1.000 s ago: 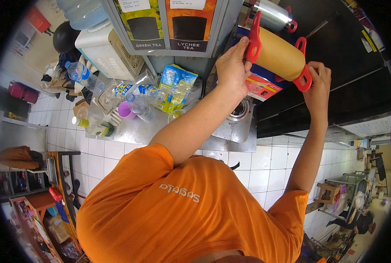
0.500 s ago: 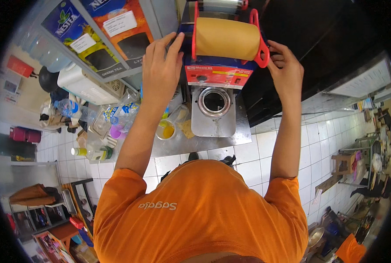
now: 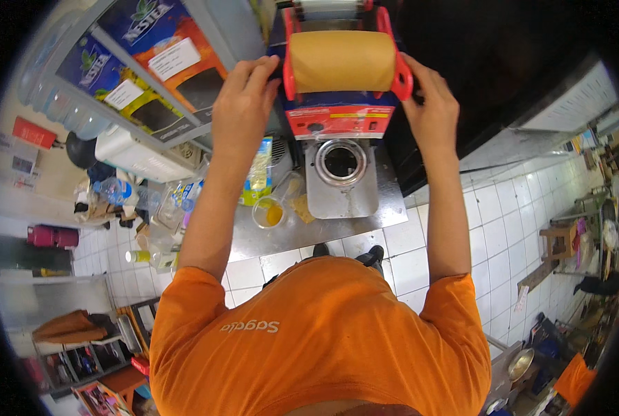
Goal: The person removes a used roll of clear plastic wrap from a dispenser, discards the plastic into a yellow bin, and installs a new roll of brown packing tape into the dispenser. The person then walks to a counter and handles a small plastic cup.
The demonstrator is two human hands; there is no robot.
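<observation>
A cup sealing machine (image 3: pixel 341 118) with a red front panel and blue sides stands in front of me. On top, a brown film roll (image 3: pixel 343 61) sits between red side brackets. My left hand (image 3: pixel 243 104) is curled against the machine's upper left side, its fingertips partly hidden. My right hand (image 3: pixel 431 104) has its fingers bent round the right red bracket (image 3: pixel 402 80). Below the panel, a round metal cup ring (image 3: pixel 341 162) is set in a steel plate (image 3: pixel 341 203). A clear cup with yellow contents (image 3: pixel 269 212) stands left of the plate.
Left of my arm are plastic bottles (image 3: pixel 180 197), and a green-and-yellow pouch (image 3: pixel 257 177) stands beside it. A drink dispenser (image 3: pixel 178 62) rises at the upper left. A black surface (image 3: pixel 483 83) lies to the right. The metal table (image 3: pixel 282 236) ends above a tiled floor.
The view has shifted slightly. My left fingers, stretched along the machine's side before, are now more bent. My right hand stays at the right bracket.
</observation>
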